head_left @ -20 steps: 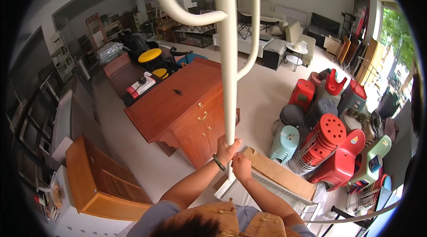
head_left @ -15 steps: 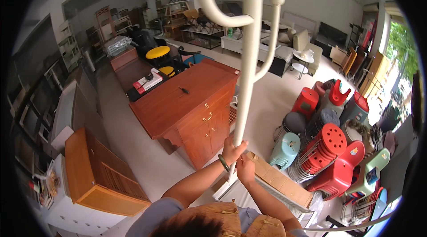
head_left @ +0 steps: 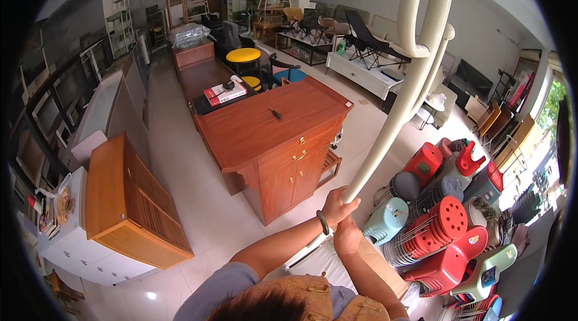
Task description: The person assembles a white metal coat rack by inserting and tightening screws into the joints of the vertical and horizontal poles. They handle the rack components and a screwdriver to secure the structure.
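Note:
A tall cream coat rack [head_left: 383, 146] with curved hooks at its top leans up and to the right in front of me. My left hand [head_left: 339, 205], a dark bangle on its wrist, is wrapped round the lower part of the pole. Just below it, my right hand [head_left: 347, 235] is closed on the same pole. Beneath my hands the pole runs down to a whitish surface, and its foot is partly hidden by my arms.
A reddish-brown wooden cabinet [head_left: 277, 131] stands ahead to the left. Stacked red stools [head_left: 451, 215] and a pale blue stool [head_left: 391, 218] crowd the right. An orange-brown cabinet [head_left: 135, 212] stands at the left. A cardboard box [head_left: 378, 267] lies close by my right forearm.
The coat rack has gone from nearly upright to leaning right, its hooks swinging rightward. Both hands have moved slightly right with it and keep their grip. My view has shifted too.

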Demonstrator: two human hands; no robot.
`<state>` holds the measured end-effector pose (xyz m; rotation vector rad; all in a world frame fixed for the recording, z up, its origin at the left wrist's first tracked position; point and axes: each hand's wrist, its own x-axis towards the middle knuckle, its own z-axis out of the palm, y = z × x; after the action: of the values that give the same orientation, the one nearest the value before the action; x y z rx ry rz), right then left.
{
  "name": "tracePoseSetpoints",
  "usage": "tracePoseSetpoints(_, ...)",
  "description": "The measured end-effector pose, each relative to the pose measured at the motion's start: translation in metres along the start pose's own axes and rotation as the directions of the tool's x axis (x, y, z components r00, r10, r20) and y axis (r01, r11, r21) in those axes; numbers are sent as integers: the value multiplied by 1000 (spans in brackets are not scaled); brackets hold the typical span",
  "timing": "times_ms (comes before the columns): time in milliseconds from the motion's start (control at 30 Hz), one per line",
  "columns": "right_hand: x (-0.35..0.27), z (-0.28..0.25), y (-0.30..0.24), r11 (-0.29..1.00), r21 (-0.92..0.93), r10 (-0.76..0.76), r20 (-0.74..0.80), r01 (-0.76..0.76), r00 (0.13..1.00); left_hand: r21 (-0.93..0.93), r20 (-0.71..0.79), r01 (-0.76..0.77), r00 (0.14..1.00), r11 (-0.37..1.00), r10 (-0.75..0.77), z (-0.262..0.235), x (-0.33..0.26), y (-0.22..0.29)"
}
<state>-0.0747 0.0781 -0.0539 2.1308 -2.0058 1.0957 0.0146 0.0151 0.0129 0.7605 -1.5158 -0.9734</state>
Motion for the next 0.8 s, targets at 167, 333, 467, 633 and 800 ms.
tracePoseSetpoints(167,12,-8,13,726,527,208,444,-442,871,-29,8,-1,1000,1000,1,2,1,-10)
tracePoseSetpoints(333,5,-17,15,485,509,297,669,-711,681,-317,60,263,964,911,-258,9,-7,-28)
tracePoseSetpoints(467,-41,0,66,281,413,397,772,-867,496,-237,-46,81,994,968,-95,10,-2,-27)
tracePoseSetpoints(633,-66,0,87,103,492,429,762,-864,485,-163,56,-56,996,985,66,12,5,-30)
tracePoseSetpoints(800,-38,-52,57,121,559,512,673,-821,534,-202,95,11,995,979,9,14,3,-28)
